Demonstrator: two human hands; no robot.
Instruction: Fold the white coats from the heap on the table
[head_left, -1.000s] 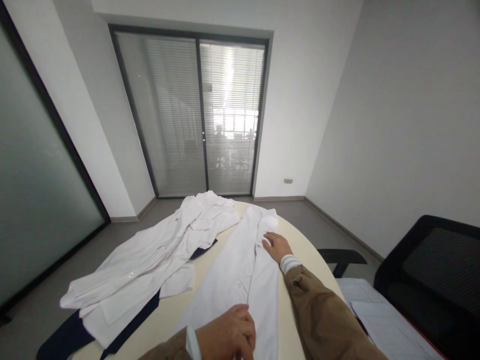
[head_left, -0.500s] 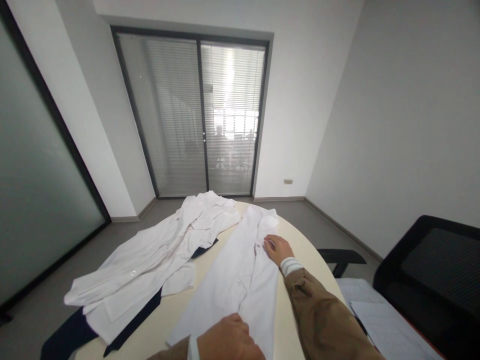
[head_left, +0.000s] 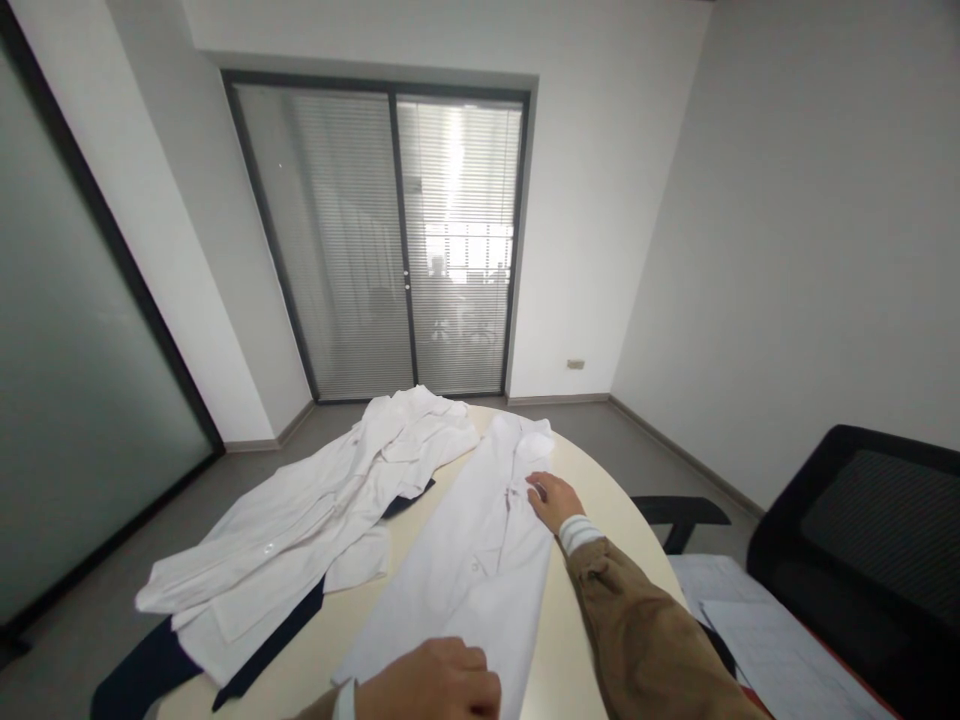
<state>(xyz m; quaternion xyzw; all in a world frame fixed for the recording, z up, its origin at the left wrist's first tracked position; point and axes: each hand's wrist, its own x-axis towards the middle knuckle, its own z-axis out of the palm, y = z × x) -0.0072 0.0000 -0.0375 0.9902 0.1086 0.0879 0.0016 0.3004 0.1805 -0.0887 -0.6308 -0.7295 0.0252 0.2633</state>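
At the bottom centre of the frame the left hand (head_left: 431,682) lies with fingers curled over the near part of a white garment (head_left: 450,570), while right of centre the right hand (head_left: 556,502) bends its fingers at the garment's right edge; whether either pinches the cloth I cannot tell. The garment lies flat at lower centre on a pale round table (head_left: 600,490), its long axis running from the bottom up and slightly right, the narrower, rumpled end pointing away. A second white garment (head_left: 322,520) slants over dark blue cloth (head_left: 274,640) at lower left, and papers (head_left: 780,640) lie beside a black chair (head_left: 862,520) at lower right.
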